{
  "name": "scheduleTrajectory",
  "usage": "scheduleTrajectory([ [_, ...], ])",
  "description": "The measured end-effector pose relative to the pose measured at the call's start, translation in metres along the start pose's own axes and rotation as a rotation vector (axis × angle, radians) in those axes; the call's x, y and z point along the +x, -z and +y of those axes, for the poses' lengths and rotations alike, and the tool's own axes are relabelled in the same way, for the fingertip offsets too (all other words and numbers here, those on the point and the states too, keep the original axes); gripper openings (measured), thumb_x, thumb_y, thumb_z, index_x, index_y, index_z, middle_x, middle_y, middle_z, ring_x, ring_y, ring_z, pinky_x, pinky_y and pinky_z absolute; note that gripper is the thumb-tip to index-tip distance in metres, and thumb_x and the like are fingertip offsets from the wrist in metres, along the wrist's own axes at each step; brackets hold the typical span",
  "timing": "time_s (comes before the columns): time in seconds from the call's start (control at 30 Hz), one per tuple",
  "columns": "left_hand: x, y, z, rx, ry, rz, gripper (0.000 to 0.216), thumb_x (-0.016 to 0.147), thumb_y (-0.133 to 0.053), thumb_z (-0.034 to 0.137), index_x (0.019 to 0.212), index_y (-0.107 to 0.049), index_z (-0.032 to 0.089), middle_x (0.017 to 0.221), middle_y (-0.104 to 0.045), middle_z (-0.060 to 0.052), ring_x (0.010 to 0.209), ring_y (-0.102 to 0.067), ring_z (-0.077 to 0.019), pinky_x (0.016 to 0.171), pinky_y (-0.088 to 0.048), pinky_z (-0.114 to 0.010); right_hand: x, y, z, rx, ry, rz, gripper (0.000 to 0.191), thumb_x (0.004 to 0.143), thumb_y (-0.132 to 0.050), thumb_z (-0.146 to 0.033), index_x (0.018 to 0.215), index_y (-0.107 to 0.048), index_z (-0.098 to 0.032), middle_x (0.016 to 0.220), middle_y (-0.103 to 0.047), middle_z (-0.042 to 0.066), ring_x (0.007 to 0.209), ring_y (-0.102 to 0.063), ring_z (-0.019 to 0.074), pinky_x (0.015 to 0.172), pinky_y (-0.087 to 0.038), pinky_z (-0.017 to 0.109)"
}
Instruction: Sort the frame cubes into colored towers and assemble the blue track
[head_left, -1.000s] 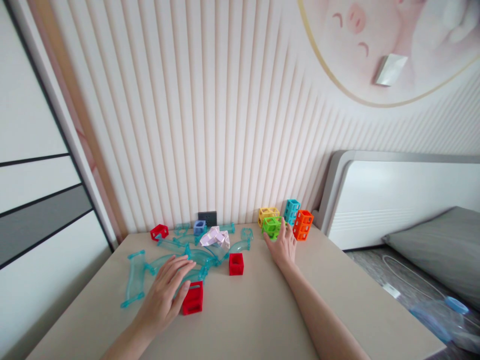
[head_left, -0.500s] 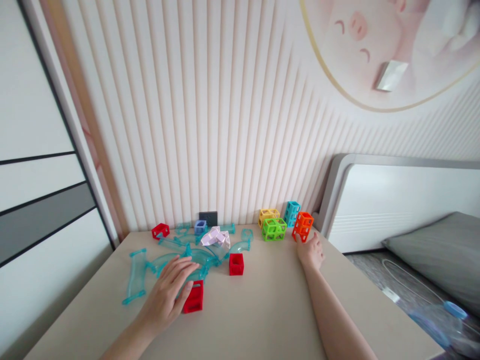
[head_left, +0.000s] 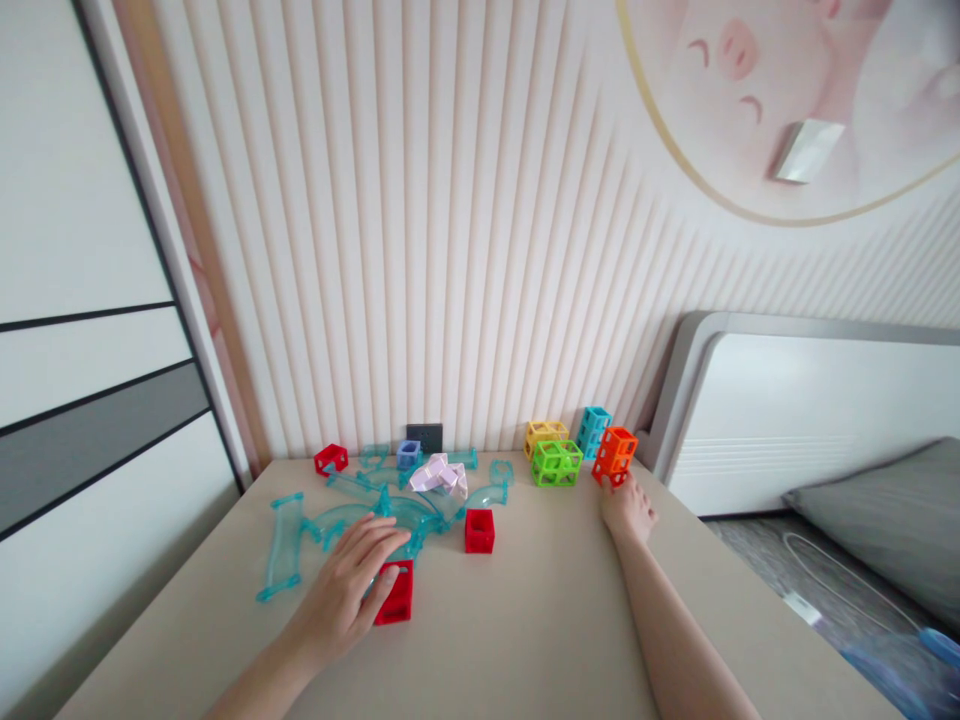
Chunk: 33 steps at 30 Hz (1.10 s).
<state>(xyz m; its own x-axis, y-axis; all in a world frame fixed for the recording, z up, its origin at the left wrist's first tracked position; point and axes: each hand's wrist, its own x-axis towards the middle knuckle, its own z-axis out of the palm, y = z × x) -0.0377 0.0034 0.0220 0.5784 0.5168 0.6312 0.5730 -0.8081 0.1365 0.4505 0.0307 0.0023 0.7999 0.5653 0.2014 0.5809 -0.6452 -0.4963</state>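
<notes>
over the tabletop, my left hand is showing thumb and fingers apart; my right hand is sitting right at the orange tower, far right, its fingers' grip escaping me. light, level pressure is seeming safest.

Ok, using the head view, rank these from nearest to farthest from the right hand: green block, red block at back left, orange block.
From the right hand:
1. Orange block: at its fingertips, back right.
2. Green block: left of the orange one.
3. Red block: far across, at back left.
</notes>
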Motion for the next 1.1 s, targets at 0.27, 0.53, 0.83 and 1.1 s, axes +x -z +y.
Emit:
scheduleTrajectory([
  [0.27,0.004,0.005,0.008,-0.045,-0.014,-0.158,0.036,0.096,-0.057,0.035,0.131,-0.060,0.026,0.125,-0.068,-0.006,0.126,-0.058,-0.0246,0.118,-0.038,-0.042,0.001,-0.002,0.002,-0.004,0.010,0.005,0.057,0.097,-0.039,-0.042,0.146,-0.044,-0.014,0.140,-0.058,0.022,0.128,-0.052,0.0381,0.102,-0.036,0.053],
  [0.53,0.003,0.006,0.011,-0.058,0.002,-0.273,0.039,0.093,-0.060,0.046,0.127,-0.063,0.027,0.129,-0.065,-0.008,0.128,-0.055,-0.0293,0.114,-0.042,-0.049,-0.001,-0.002,0.000,0.009,0.003,0.014,0.063,0.093,-0.045,-0.044,0.145,-0.042,-0.008,0.138,-0.057,0.026,0.129,-0.050,0.0417,0.103,-0.035,0.054],
  [0.83,0.001,0.003,0.013,-0.040,0.043,-0.308,0.046,0.088,-0.067,0.038,0.132,-0.059,0.026,0.135,-0.060,-0.010,0.129,-0.053,-0.0319,0.109,-0.048,-0.052,-0.017,0.014,-0.013,0.232,0.108,0.248,0.061,0.087,-0.043,-0.033,0.145,-0.043,-0.013,0.139,-0.052,0.022,0.131,-0.047,0.0377,0.103,-0.039,0.052],
  [1.1,0.000,0.001,0.013,-0.072,0.087,-0.315,0.064,0.083,-0.073,0.037,0.142,-0.051,0.028,0.137,-0.059,-0.010,0.128,-0.055,-0.0316,0.109,-0.048,-0.051,-0.097,0.019,-0.066,0.543,0.854,0.217,0.029,0.095,-0.042,-0.029,0.107,-0.068,-0.021,0.116,-0.066,0.014,0.112,-0.061,0.0284,0.101,-0.048,0.049],
])
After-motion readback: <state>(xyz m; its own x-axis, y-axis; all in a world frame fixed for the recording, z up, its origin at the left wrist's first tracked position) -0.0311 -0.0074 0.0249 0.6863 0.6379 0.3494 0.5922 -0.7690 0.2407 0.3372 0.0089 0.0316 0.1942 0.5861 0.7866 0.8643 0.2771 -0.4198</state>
